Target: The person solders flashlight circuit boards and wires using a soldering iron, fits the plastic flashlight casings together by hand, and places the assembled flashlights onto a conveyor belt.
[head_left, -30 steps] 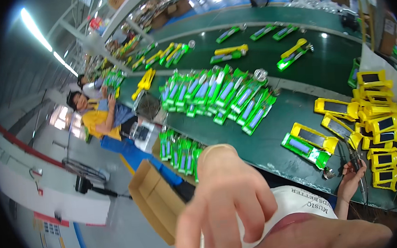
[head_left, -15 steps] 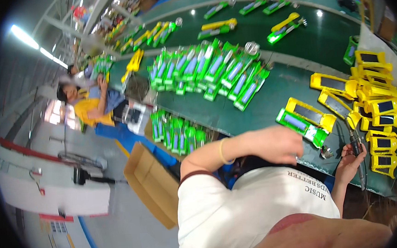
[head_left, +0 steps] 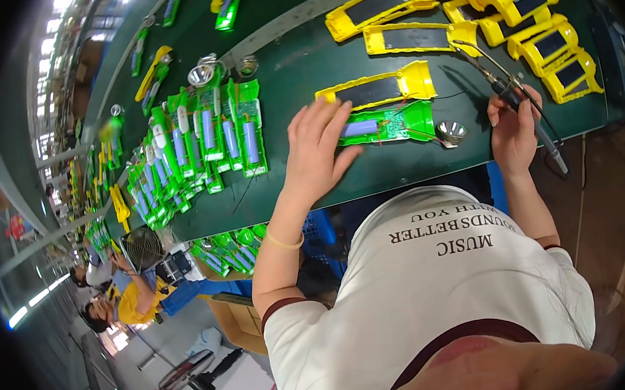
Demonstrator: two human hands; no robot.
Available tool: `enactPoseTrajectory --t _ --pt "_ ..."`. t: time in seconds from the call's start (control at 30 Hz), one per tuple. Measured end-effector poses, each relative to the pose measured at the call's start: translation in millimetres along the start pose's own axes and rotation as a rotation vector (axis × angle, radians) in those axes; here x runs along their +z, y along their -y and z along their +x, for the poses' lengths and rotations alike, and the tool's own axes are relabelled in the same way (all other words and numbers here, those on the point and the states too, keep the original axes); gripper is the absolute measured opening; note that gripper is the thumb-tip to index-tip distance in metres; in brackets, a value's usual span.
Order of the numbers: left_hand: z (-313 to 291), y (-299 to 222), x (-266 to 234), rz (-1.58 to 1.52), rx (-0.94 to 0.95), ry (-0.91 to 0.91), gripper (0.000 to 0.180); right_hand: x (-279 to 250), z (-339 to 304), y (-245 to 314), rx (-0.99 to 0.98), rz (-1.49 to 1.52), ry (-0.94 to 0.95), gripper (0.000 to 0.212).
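My left hand (head_left: 314, 150) lies over the left end of a green torch casing half (head_left: 403, 121), fingers extended and thumb apart. Its fingertips reach the end of a yellow casing half (head_left: 374, 91) with a dark panel, just behind. Inside the green half are a blue-violet cylindrical battery (head_left: 360, 128), a small green circuit board and thin red wires. A silver reflector cup (head_left: 452, 134) sits at its right end. My right hand (head_left: 515, 137) is closed round the dark handle of a soldering iron (head_left: 513, 95), whose metal tip end points up and left toward the yellow casings.
Many green casing halves with batteries (head_left: 196, 141) lie piled on the left of the green bench (head_left: 286, 74). Yellow casings (head_left: 549, 48) are stacked at the right. Below the bench's left edge stand more green parts and a cardboard box (head_left: 238, 323). A co-worker (head_left: 142, 301) sits farther left.
The view has turned and come closer to the bench. My left hand has moved from near the bench edge onto the green casing, its fingers now stretched out. My right hand still holds the soldering iron.
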State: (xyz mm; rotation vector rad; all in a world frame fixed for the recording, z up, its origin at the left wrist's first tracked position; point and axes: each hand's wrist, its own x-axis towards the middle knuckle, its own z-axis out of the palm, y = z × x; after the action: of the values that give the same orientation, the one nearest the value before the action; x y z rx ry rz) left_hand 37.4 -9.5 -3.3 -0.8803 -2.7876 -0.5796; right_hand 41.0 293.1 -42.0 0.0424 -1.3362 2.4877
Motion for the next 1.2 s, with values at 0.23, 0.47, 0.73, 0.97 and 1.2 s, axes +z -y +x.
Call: enactPoseTrajectory --t 0.23,0.47,0.73,0.97,1.2 --pt "-26.0 29.1 -32.3 0.033 -0.025 -0.311 0.030 -15.1 -3.8 7.4 -0.069 0.016 -0.122 0.022" --pt "-41.0 -3.5 -5.7 0.302 -0.133 -0.064 0.037 -2.9 -2.3 10.2 -0.020 -0.018 -0.078 0.022" --pt "31.1 -22.5 16.4 -0.022 0.225 -0.221 0.030 2.2 -7.5 10.4 0.103 -0.005 0.136 0.024" --pt "39.3 -20.7 24.7 -0.373 0.094 -0.128 0.019 6.3 -0.6 6.6 0.270 -0.159 0.211 0.023" --pt "43.3 -32.6 16.2 -0.240 -0.088 -0.069 0.016 8.4 0.9 5.6 0.255 -0.222 0.299 0.021"
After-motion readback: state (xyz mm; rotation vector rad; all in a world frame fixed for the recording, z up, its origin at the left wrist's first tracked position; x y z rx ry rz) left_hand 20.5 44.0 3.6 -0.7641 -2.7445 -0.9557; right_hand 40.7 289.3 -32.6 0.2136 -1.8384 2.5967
